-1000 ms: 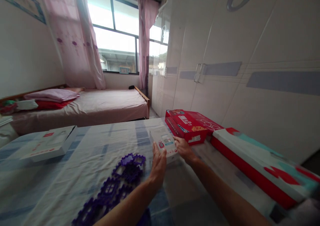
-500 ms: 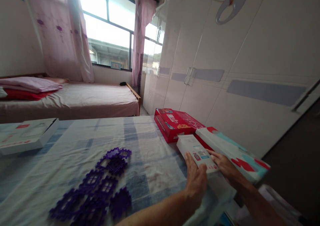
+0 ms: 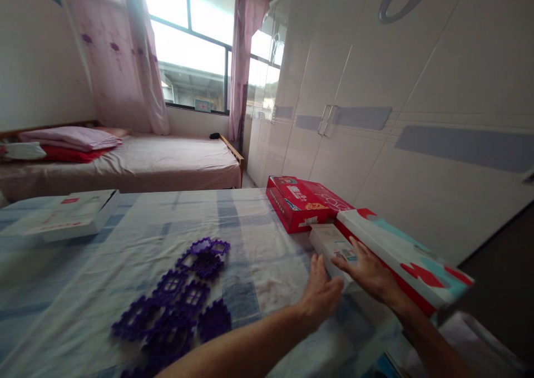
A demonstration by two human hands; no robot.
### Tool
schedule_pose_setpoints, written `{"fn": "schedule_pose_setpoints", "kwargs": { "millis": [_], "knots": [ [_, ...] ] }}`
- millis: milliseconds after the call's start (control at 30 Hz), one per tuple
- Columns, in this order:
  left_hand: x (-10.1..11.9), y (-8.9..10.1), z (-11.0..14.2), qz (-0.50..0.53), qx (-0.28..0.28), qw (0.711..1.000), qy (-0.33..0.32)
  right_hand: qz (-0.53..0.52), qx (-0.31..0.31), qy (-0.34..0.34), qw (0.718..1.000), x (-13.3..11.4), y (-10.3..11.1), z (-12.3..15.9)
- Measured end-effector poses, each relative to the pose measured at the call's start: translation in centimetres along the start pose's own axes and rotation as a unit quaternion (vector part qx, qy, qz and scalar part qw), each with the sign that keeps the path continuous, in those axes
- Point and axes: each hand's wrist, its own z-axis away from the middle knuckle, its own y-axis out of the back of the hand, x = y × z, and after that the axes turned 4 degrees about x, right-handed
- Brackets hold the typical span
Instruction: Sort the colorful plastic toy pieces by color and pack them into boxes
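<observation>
A small white box (image 3: 329,240) with printed pictures lies on the tablecloth, against the long white, red and teal box (image 3: 404,250). My left hand (image 3: 322,290) is at the small box's near left side, with fingers stretched out and thumb apart; whether it touches the box I cannot tell. Over the right part of the box, my right hand (image 3: 369,271) is open with its fingers spread, hiding some of the print. The red box (image 3: 304,202) stands just behind the small one.
Several purple interlocking plastic pieces (image 3: 194,295) lie in a loose cluster left of my hands. A flat white box (image 3: 79,214) rests at the table's far left. Beyond the table (image 3: 267,266) are a bed (image 3: 179,158) and a white wardrobe (image 3: 359,88).
The small white box now lies lower, closer alongside the long box. My hands have loosened from its sides and their fingers have spread. The view has shifted slightly right.
</observation>
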Motion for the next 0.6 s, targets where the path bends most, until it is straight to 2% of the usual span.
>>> {"fn": "schedule_pose_setpoints", "kwargs": {
  "millis": [167,333,467,600],
  "knots": [
    [-1.0,5.1,2.1,-0.048,0.042,0.998,-0.002,0.135,-0.073,0.013,0.988,-2.0,0.0,0.8],
    [-1.6,9.5,3.8,-0.055,0.096,0.994,0.018,0.184,-0.053,0.022,0.981,-1.4,-0.1,0.4],
    [-1.1,11.9,5.1,-0.051,0.127,0.990,0.020,0.209,-0.027,0.045,0.976,-0.4,-0.3,-0.1],
    [-1.7,13.1,5.7,-0.071,0.134,0.988,0.011,0.213,-0.019,0.055,0.975,0.3,-0.4,-0.4]
  ]
}}
